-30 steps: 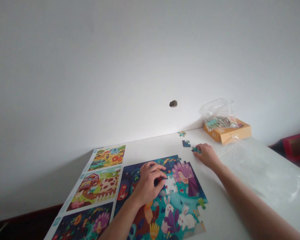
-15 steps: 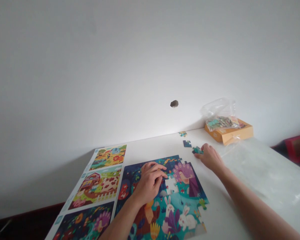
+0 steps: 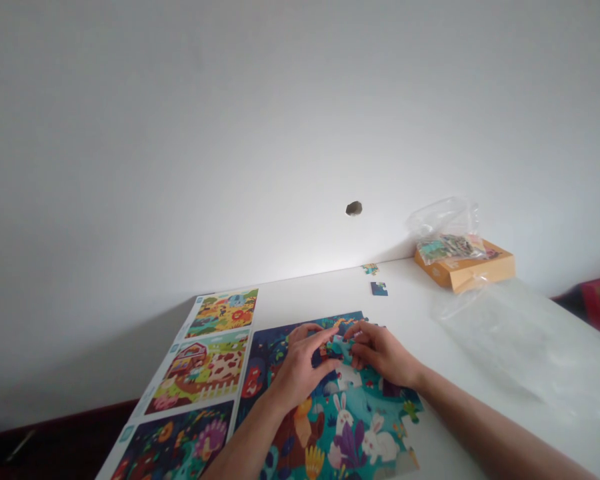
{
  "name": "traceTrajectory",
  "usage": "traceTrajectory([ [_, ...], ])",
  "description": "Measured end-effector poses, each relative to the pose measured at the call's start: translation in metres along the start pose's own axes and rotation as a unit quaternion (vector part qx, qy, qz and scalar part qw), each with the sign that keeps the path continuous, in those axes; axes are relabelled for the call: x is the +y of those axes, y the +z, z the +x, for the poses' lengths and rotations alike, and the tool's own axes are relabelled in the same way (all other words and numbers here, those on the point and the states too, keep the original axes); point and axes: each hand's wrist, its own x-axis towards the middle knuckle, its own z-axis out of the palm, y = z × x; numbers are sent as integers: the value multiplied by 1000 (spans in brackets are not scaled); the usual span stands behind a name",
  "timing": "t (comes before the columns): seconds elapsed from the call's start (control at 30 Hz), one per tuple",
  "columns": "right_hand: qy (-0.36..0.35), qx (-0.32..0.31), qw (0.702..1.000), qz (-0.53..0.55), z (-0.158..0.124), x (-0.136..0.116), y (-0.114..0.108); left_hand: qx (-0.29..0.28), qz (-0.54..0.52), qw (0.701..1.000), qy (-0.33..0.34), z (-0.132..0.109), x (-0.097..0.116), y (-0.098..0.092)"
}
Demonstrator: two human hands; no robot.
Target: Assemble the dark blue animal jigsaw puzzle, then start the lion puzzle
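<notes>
A colourful jigsaw puzzle [image 3: 290, 433], largely joined, lies on the white table with rabbits and a purple plant near its front. Between my hands is a teal puzzle piece [image 3: 339, 347], pinched by the fingers of my right hand [image 3: 385, 355] just over the white gap [image 3: 350, 377] in the puzzle. My left hand [image 3: 305, 360] rests on the puzzle to the left of that gap, its fingers stretched apart and the tips close to the piece. My right hand covers most of the purple peacock.
Two loose puzzle pieces, a dark blue one [image 3: 379, 289] and a yellow one [image 3: 370, 269], lie towards the wall. A picture sheet [image 3: 220, 367] lies left. At the back right stands an orange box [image 3: 467, 270] under a bag of pieces [image 3: 445, 247]; a clear plastic bag [image 3: 525, 347] lies nearer.
My right hand has picked up the teal puzzle piece from the table and brought it left over the puzzle's gap. My left hand has stayed on the puzzle, its thumb and fingers now spread wider.
</notes>
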Motion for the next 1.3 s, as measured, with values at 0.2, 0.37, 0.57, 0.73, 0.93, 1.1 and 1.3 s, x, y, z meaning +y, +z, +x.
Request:
traceTrajectory([
  [0.2,7,-7,1000,-6,1,0,1,19,-20,999,25,4,3,-3],
  [0.37,-15,69,996,-47,3,2,-1,9,-48,998,40,5,4,-6],
  [0.57,-3,115,993,-33,5,4,-2,-21,-38,998,40,4,7,-7],
  [0.73,12,100,995,-29,5,4,-1,-46,-35,997,48,5,12,-10],
  [0.93,8,81,997,-17,3,1,-1,-28,-43,997,51,4,12,-10],
  [1.1,27,77,996,40,2,-1,2,2,-57,998,17,2,8,-9],
  [1.3,52,126,991,18,4,-1,3,-25,-69,997,19,0,6,-9],
])
